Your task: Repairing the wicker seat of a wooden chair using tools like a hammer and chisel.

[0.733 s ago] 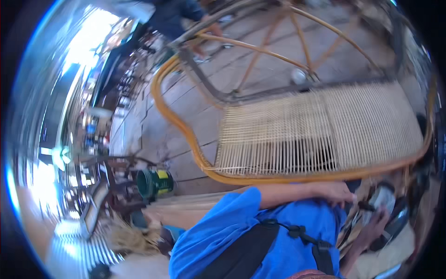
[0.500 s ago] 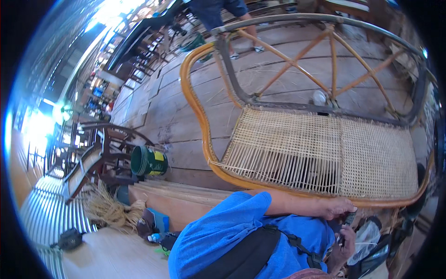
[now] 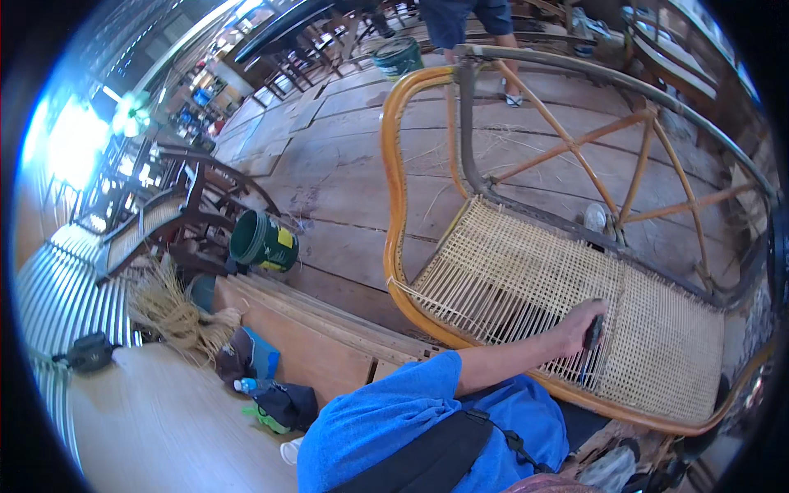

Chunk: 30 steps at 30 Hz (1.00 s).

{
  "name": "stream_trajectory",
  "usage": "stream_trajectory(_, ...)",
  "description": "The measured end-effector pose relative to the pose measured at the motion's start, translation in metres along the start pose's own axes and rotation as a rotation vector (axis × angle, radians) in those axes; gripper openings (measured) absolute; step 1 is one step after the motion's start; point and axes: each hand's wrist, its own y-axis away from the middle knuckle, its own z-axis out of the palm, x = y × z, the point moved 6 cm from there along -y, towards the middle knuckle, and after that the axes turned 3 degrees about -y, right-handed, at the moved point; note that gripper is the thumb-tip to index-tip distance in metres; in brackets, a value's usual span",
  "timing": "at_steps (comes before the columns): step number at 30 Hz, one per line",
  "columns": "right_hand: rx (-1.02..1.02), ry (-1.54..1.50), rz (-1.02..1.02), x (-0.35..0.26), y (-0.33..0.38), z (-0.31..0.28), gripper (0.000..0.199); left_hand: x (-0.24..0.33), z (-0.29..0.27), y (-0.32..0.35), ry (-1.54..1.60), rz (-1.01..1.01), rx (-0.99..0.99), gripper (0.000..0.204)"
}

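My left hand is wrapped round a black-handled tool with a thin dark shaft, held upright over the woven cane seat. The shaft points down at the weave beside the seam in the middle of the seat; whether its tip goes through I cannot tell. Left of that seam, the near part has strands running mostly one way with gaps; the right half is closely woven. A curved orange-brown rattan frame borders the seat. My right hand is out of sight.
A green bucket lies tipped on the plank floor, near a dark wooden chair. Bundled fibre strands and a dark bag are at the left. Another person's legs stand beyond the rattan frame. Stacked boards lie nearby.
My left hand has moved from the seat's front rim onto the weave with the black-handled tool. My right hand has left the view. The view has turned, tilting the seat.
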Motion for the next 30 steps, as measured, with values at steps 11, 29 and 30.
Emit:
stream_trajectory(11,-0.183,0.064,0.365,0.002,-0.013,-0.005,0.035,0.053,0.004,0.0,-1.437,0.343,0.221,0.047)
stream_trajectory(29,-0.483,-1.133,0.153,-0.085,-0.161,-0.017,0.031,0.031,0.055,-0.085,-1.523,0.574,-0.043,0.037)
stream_trajectory(30,-0.469,-1.131,0.147,-0.089,-0.17,-0.017,0.031,0.031,0.053,-0.085,-1.617,0.545,-0.007,0.037)
